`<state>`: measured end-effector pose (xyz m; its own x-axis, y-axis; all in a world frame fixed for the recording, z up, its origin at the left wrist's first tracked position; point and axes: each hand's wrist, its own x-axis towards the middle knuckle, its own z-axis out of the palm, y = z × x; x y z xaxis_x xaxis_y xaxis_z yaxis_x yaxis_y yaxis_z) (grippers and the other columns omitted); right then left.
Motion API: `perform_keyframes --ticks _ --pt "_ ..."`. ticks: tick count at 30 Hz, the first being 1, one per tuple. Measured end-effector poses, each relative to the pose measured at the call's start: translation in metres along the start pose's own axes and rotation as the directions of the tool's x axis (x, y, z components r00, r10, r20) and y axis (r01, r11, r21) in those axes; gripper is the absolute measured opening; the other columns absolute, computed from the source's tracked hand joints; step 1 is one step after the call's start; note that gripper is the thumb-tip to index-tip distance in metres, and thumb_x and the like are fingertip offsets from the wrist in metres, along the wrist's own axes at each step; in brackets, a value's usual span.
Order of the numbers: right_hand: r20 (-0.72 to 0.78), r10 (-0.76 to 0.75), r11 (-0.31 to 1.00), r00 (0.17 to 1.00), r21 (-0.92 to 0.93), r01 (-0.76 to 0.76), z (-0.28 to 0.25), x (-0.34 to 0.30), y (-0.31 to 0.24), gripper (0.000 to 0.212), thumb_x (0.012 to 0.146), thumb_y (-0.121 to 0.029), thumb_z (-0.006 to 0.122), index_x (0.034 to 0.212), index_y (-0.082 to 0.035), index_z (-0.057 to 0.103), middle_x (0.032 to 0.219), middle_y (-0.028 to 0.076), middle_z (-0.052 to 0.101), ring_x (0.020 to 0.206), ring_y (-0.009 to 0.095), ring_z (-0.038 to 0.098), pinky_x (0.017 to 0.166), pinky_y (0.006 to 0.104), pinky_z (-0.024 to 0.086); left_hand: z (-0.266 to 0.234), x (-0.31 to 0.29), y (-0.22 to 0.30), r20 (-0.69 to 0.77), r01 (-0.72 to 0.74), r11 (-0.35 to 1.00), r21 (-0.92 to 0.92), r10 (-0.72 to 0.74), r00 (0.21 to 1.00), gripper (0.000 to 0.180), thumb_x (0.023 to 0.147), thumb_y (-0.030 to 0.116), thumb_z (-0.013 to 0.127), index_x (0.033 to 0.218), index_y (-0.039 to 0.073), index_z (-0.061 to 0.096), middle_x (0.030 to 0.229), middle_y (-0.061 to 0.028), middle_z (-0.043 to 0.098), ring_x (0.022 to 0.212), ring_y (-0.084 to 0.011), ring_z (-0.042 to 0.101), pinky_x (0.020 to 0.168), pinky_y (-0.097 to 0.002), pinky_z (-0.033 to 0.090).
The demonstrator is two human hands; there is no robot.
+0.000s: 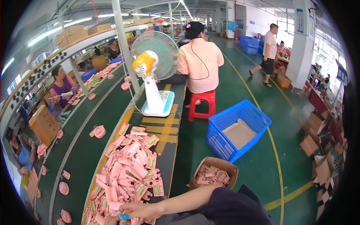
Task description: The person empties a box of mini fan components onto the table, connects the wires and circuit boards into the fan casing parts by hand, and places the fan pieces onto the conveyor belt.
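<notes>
Pink parts (139, 171) — jumbled heap

floor (294, 157): and it's green all the way back, yellow lines (278, 157) curving through!
pillar (302, 56): white, standing tall on the right!
windows (287, 24): blazing bright on both sides of it!
tube lights (44, 36): glowing in slanting rows, upper left!
stool (202, 99): red, low, mid-room!

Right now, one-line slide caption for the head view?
Left hand and right hand at the near end of a heap of pink parts beside a green conveyor, white fan beyond.
</notes>
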<state>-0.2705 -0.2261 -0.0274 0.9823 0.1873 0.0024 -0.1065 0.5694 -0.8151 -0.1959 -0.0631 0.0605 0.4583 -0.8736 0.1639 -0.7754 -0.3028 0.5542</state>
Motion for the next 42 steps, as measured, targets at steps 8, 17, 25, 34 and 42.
perform_keyframes --ticks 8,17,25,34,42 --pt "0.105 -0.069 0.994 0.992 -0.074 0.077 -0.027 -0.016 -0.007 0.043 0.088 -0.023 0.065 0.124 -0.005 0.051 0.11 0.002 0.058 0.101 0.01 0.052 0.086 0.0265 0.042 0.005 0.011 -0.003 0.069 -0.315 0.932 0.179 0.308 0.949 0.025 0.074 -0.002 0.061 0.099 0.004 0.063 0.094 -0.0179 0.057 0.086 -0.0371 0.056 0.074 -0.0409 0.047" --pt "0.025 0.06 0.998 0.998 -0.023 -0.059 -0.022 -0.02 0.008 0.039 0.085 -0.008 0.065 0.12 0.001 0.05 0.103 0.008 0.066 0.096 0.012 0.061 0.082 0.0254 0.048 0.009 0.01 -0.033 -0.015 -0.411 0.909 0.072 0.413 0.911 0.02 0.081 0.01 0.068 0.099 0.005 0.061 0.079 -0.007 0.06 0.058 -0.0214 0.059 0.051 -0.03 0.045" --pt "-0.165 0.137 0.987 0.977 -0.064 -0.149 0.003 -0.018 -0.029 0.019 0.091 0.003 0.056 0.11 0.004 0.059 0.092 0.01 0.066 0.075 0.01 0.061 0.062 0.0202 0.047 0.012 0.002 -0.03 -0.074 -0.042 0.988 -0.147 0.031 0.997 0.023 0.08 0.002 0.065 0.103 0.001 0.061 0.083 -0.0116 0.059 0.072 -0.0263 0.061 0.061 -0.0332 0.049" --pt "-0.11 -0.23 0.912 0.967 -0.371 0.175 -0.005 0.003 -0.018 0.019 0.087 0.008 0.058 0.105 0.003 0.06 0.105 0.01 0.06 0.088 0.012 0.061 0.071 0.0216 0.047 0.026 -0.009 -0.042 -0.087 0.177 0.741 -0.648 -0.302 0.949 0.033 0.086 -0.001 0.062 0.118 -0.004 0.057 0.096 -0.0157 0.063 0.081 -0.0238 0.065 0.069 -0.0307 0.053" --pt "-0.118 -0.169 0.875 0.978 -0.476 0.094 -0.007 0.006 -0.028 0.012 0.088 0.006 0.06 0.099 0.003 0.058 0.097 0.008 0.058 0.073 0.01 0.06 0.056 0.0237 0.047 0.014 0.004 -0.052 -0.124 0.02 0.897 -0.441 -0.083 0.989 0.023 0.082 0.001 0.067 0.105 -0.001 0.061 0.088 -0.0119 0.063 0.073 -0.0221 0.063 0.062 -0.0303 0.051"
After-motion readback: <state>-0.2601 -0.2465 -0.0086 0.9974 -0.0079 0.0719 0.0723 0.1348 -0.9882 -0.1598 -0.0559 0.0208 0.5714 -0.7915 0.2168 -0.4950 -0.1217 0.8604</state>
